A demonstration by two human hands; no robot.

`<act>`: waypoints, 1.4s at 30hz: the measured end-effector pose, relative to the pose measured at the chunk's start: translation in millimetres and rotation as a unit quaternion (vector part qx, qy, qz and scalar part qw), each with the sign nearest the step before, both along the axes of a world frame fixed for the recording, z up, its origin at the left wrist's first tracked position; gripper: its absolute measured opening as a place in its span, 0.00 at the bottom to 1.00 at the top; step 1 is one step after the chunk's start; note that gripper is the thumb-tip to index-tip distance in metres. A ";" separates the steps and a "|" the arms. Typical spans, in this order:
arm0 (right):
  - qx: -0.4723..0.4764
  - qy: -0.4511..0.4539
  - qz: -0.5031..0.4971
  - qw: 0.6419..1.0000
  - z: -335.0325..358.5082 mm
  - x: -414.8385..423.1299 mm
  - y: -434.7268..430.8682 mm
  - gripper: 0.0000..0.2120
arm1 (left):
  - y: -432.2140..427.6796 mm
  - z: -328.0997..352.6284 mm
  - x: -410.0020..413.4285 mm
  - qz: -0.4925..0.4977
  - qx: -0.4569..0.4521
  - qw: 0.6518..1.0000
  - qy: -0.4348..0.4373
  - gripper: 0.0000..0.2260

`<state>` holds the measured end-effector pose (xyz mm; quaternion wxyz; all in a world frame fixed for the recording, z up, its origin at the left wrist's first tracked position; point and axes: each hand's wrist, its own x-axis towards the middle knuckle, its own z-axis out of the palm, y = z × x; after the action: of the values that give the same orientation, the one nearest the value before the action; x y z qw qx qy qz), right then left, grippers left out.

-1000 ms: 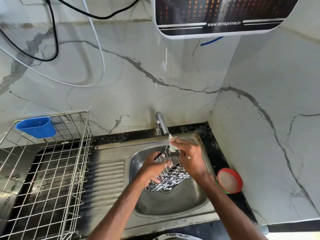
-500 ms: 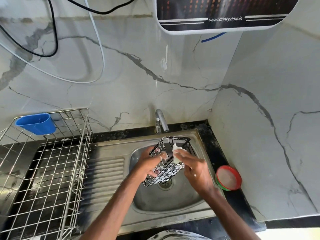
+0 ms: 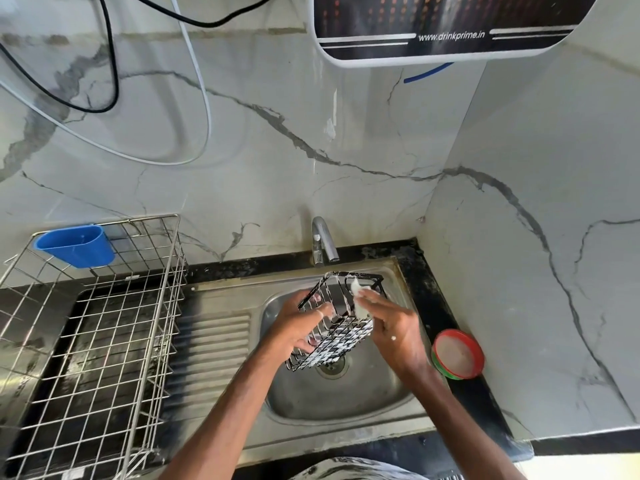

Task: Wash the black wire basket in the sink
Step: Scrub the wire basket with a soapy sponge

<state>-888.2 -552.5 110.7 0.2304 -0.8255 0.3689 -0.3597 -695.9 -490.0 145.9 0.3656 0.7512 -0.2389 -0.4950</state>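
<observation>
Black wire basket [image 3: 346, 336] above sink [image 3: 349, 407]: our left hand [image 3: 299, 329] grips its side; our right hand [image 3: 394, 327] pinches a white pad [image 3: 360, 308] against it.

The wire basket [image 3: 332, 341] is black, the cup [image 3: 74, 245] blue, the wall [image 3: 277, 150] grey-veined white.

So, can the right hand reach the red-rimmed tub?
Probably yes: the red-rimmed tub sits on the counter beside the right hand, nothing between, though it grips a white pad.
</observation>
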 end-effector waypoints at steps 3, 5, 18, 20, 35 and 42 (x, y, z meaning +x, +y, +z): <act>0.037 0.006 -0.063 0.997 -12.1 -17.4 -19.3 0.30 | 1.6 -0.9 2.6 0.000 -0.003 1.000 0.004 0.25; 0.047 0.005 -0.088 0.995 -16.3 -20.9 -19.8 0.29 | 1.9 0.4 3.7 0.007 -0.007 1.000 0.010 0.22; -0.014 -0.032 0.052 0.998 28.6 43.2 13.6 0.29 | 3.9 19.0 -17.6 -0.020 -0.019 0.999 -0.016 0.30; -0.023 -0.031 0.040 0.998 30.3 46.3 2.7 0.28 | 5.0 20.5 -19.5 -0.017 -0.019 1.000 -0.013 0.31; 0.026 -0.063 -0.035 0.997 6.5 7.1 27.3 0.30 | -0.1 10.1 -1.9 0.014 -0.009 1.000 -0.003 0.29; -0.003 -0.065 -0.048 0.997 25.5 31.4 12.0 0.29 | 0.6 3.1 -8.3 -0.002 -0.016 1.000 0.003 0.29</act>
<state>-856.8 -540.6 136.1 0.2345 -0.7823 0.3912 -0.4243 -704.2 -489.3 149.0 0.3771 0.7433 -0.2469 -0.4942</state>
